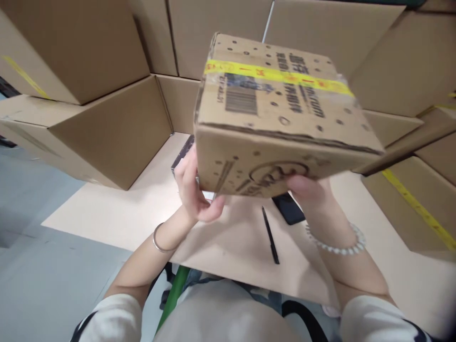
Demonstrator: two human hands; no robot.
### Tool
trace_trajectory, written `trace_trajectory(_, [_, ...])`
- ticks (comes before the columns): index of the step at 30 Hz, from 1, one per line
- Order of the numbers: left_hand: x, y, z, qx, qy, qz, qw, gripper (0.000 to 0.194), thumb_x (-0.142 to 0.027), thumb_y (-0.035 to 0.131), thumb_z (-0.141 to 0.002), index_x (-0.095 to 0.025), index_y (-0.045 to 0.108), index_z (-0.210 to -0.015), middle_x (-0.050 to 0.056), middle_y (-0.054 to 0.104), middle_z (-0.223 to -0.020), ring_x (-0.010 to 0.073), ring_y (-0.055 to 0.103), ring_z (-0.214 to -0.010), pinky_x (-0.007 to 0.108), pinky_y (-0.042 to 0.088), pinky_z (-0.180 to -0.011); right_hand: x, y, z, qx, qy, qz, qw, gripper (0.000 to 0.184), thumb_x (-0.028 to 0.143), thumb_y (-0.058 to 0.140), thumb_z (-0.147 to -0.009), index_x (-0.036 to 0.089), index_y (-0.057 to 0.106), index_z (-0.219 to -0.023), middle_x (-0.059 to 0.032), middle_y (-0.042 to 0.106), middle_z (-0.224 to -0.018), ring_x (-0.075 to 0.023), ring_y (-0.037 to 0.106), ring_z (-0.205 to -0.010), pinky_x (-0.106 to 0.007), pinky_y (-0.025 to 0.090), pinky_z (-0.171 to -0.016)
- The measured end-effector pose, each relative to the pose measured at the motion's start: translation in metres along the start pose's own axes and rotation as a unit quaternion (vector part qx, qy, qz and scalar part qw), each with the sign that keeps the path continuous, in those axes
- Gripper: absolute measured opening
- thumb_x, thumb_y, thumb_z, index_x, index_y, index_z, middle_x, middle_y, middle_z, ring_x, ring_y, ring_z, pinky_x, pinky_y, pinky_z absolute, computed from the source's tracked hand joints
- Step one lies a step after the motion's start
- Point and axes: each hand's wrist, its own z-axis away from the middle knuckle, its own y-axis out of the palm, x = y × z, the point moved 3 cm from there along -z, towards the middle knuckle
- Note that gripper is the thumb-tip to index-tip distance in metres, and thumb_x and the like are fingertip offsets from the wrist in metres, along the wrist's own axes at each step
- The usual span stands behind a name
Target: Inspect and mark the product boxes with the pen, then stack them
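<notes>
Here, my left hand (190, 187), fingers curved, and right hand (312, 194), thumb pressing, grip the barcoded carton (285, 118) above the bench (228, 249).

between the left hand (192, 192) and right hand (309, 190) i see a box (281, 118) of matt cardboard, crossed by glossy tape (281, 76). below them, a smooth, plastic-looking pen (270, 235) lies on a matt work surface (228, 242); beside the right hand, a phone (290, 209) looks sleek and glassy. a bangle (154, 237) below the left hand shines like metal.
</notes>
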Motion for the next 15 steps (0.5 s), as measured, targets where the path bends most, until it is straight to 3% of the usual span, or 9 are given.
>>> trace_trajectory(2, [-0.016,0.004,-0.001,0.018,-0.009,0.05,0.999,0.068,-0.064,0.053,-0.102,-0.036,0.049,-0.164,0.006,0.056,-0.15,0.0322,0.062,-0.14,0.051,0.054,-0.121,0.014,-0.021,0.04,-0.024,0.007,0.004,1.0,0.074,0.078,0.085,-0.076,0.04,0.07,-0.137,-0.001,0.08,-0.132,-0.0367,0.065,-0.146,-0.056,0.06,-0.121])
trace_trajectory(4, [-0.031,0.01,0.001,0.052,-0.028,0.098,0.993,0.065,-0.064,0.054,-0.101,-0.034,0.056,-0.158,0.008,0.056,-0.146,0.0313,0.064,-0.131,0.052,0.059,-0.113,0.02,-0.042,0.079,-0.072,0.067,0.014,0.995,0.061,0.073,0.08,-0.086,0.041,0.07,-0.137,-0.0011,0.081,-0.133,-0.0349,0.066,-0.146,-0.053,0.062,-0.118])
trace_trajectory(8, [-0.052,0.032,0.02,0.152,-0.066,0.17,0.971,0.086,-0.069,0.063,-0.098,-0.026,0.045,-0.17,0.013,0.056,-0.148,0.0316,0.061,-0.133,0.051,0.057,-0.115,0.015,-0.069,0.141,-0.153,0.145,0.026,0.977,0.066,0.074,0.078,-0.087,0.038,0.068,-0.143,-0.0021,0.08,-0.135,-0.0339,0.071,-0.14,-0.053,0.065,-0.114])
trace_trajectory(12, [-0.059,0.057,0.054,0.241,-0.153,0.282,0.916,0.089,-0.072,0.068,-0.098,-0.04,0.031,-0.173,0.012,0.039,-0.175,0.0375,0.042,-0.162,0.062,0.044,-0.129,-0.007,-0.082,0.173,-0.204,0.204,0.028,0.957,0.076,0.079,0.079,-0.081,0.037,0.067,-0.143,-0.0044,0.081,-0.134,-0.0372,0.073,-0.134,-0.058,0.064,-0.114])
trace_trajectory(15, [-0.059,0.068,0.074,0.303,-0.21,0.32,0.873,0.097,-0.063,0.076,-0.097,-0.039,0.025,-0.176,0.012,0.033,-0.182,0.0381,0.033,-0.169,0.063,0.034,-0.137,-0.019,-0.09,0.176,-0.19,0.215,0.032,0.957,0.086,0.083,0.081,-0.074,0.036,0.064,-0.145,-0.0065,0.081,-0.134,-0.0396,0.075,-0.129,-0.064,0.06,-0.117])
